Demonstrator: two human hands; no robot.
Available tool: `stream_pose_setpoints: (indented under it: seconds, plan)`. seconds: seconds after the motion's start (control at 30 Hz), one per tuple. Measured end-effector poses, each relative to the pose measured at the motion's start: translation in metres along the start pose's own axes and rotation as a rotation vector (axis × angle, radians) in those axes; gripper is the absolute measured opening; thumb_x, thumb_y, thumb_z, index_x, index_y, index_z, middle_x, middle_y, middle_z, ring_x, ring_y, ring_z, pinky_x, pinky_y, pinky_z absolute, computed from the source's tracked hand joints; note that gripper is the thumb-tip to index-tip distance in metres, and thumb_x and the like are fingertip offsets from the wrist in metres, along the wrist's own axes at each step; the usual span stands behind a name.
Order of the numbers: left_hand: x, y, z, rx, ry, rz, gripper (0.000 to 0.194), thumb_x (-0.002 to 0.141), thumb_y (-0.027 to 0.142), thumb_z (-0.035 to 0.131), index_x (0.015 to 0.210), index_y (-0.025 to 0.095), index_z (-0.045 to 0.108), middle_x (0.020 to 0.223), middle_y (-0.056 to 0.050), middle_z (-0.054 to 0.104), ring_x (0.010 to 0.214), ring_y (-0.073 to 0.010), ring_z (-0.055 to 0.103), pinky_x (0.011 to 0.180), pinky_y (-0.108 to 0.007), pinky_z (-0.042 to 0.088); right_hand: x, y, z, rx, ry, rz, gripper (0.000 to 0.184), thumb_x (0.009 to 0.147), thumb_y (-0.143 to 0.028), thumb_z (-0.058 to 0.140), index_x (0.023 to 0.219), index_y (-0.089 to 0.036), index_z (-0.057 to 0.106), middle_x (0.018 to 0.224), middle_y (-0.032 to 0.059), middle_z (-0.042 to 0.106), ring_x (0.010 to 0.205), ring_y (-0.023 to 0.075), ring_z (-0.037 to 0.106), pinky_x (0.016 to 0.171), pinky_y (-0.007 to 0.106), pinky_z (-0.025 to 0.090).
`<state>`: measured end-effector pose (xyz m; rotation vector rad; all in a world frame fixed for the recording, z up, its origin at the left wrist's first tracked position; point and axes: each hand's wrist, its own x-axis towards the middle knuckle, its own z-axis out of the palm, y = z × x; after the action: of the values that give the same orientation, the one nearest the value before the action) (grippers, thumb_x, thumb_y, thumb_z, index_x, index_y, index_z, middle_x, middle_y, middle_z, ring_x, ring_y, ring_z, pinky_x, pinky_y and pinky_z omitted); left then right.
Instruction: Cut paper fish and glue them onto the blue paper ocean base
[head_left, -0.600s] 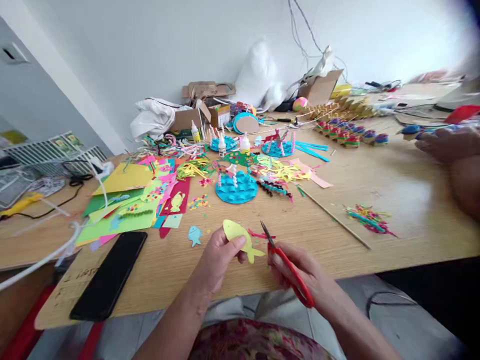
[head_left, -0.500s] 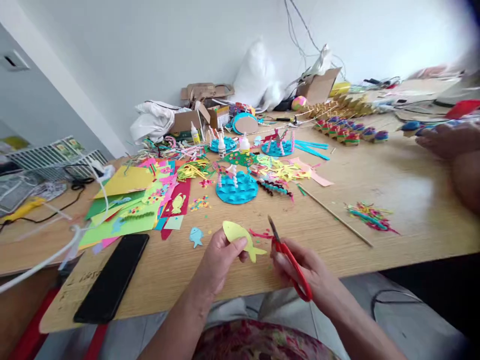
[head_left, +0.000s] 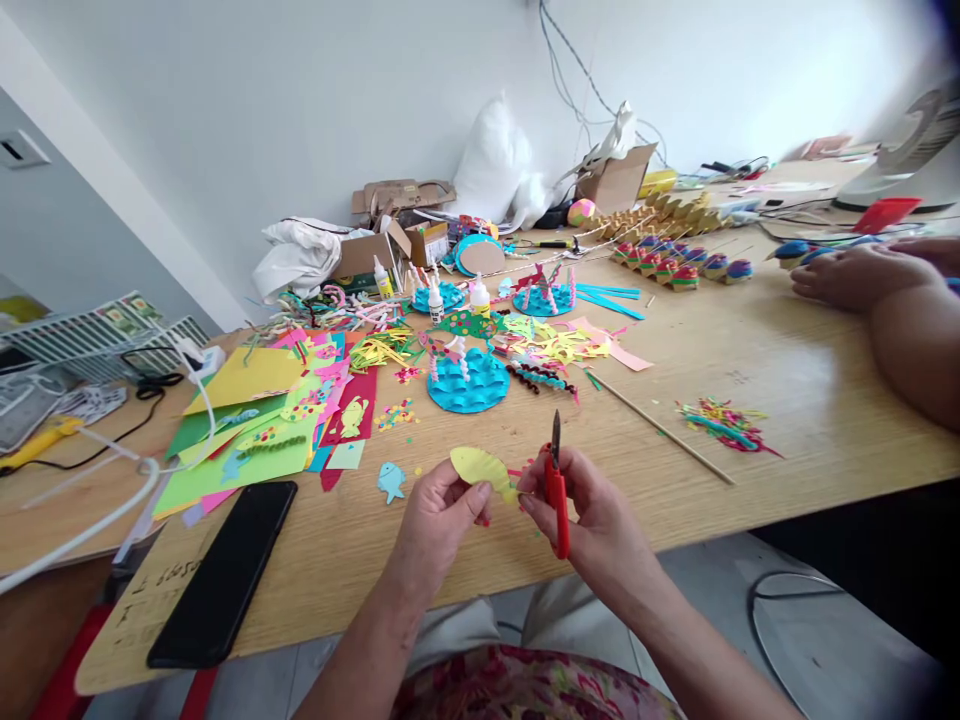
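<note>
Between the thumb and fingers of my left hand (head_left: 446,510) is a yellow paper fish (head_left: 480,466), its head end to the left. My right hand (head_left: 589,500) is wrapped round red-handled scissors (head_left: 557,490), whose dark blades point up and look closed. The thumb and fingertips of that hand are at the fish's tail end, which they partly hide. Left of my hands lies a small light-blue paper fish (head_left: 391,482). Beyond them stands a round blue base (head_left: 468,382) with scalloped waves and pink twisted posts.
Coloured paper sheets (head_left: 247,440) and a black phone (head_left: 225,570) lie to the left. A wooden stick (head_left: 660,425) and a pile of scraps (head_left: 724,425) are on the right. Glue bottles (head_left: 478,296) stand farther back. Another person's arm (head_left: 900,300) rests at the right edge.
My right hand has moved left to the paper fish's tail, and the scissors have turned more upright. The fish remains in my left hand. The camera view has shifted slightly.
</note>
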<state>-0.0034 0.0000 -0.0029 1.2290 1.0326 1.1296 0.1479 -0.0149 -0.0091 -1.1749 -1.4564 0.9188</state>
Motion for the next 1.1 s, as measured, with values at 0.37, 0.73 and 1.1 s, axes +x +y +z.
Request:
stream_pose_setpoints:
  seconds: [0.37,0.73,1.1]
  plan:
    - [-0.006,0.004,-0.014,0.701,0.129,0.813,0.032,0.079,0.003,0.047,0.098,0.023,0.063,0.096,-0.004,0.061,0.089,-0.015,0.059,0.078,-0.026,0.049,0.006,-0.003,-0.004,0.063,0.173,0.06,0.016,0.07,-0.029,0.06,0.08,-0.02,0.051,0.077,0.0014,0.057,0.064,0.012,0.05,0.059,0.026,0.041]
    - [-0.014,-0.011,-0.018,1.007,0.042,1.063,0.039,0.088,0.006,0.04,0.123,0.019,0.046,0.117,-0.01,0.054,0.106,-0.0176,0.054,0.088,-0.028,0.049,-0.015,-0.026,0.012,0.671,0.013,0.403,0.032,0.06,-0.033,0.072,0.078,-0.018,0.051,0.07,-0.0025,0.055,0.064,0.0099,0.048,0.06,0.022,0.038]
    - [-0.01,0.005,-0.011,0.332,0.019,0.275,0.021,0.088,0.022,0.041,0.102,0.018,0.057,0.09,-0.005,0.062,0.08,-0.0148,0.06,0.066,-0.024,0.05,-0.003,-0.023,0.004,0.454,-0.013,0.355,0.027,0.058,-0.029,0.068,0.075,-0.019,0.049,0.067,-0.0034,0.051,0.058,0.0096,0.046,0.053,0.022,0.038]
